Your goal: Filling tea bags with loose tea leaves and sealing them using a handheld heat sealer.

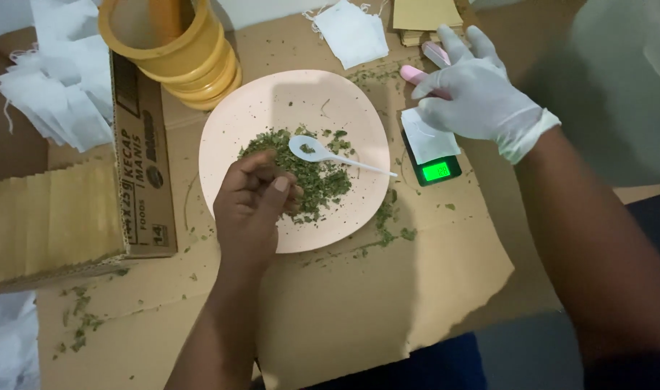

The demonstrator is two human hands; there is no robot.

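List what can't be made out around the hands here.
- Left hand, head view: curled fingers hide what they pinch.
- Gloved right hand: covers most of the pink object.
- Scale: white sachet hides the pan.
- Yellow container: top edge cuts off the inside.

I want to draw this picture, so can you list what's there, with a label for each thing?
Left hand: bare, fingers pinched over the dried green leaves
Right hand: white glove, at the small paper bag on the scale
Plate: round, pale pink, holds leaves and a white spoon
Behind: yellow tub, cardboard box
Underneath: flat cardboard sheet
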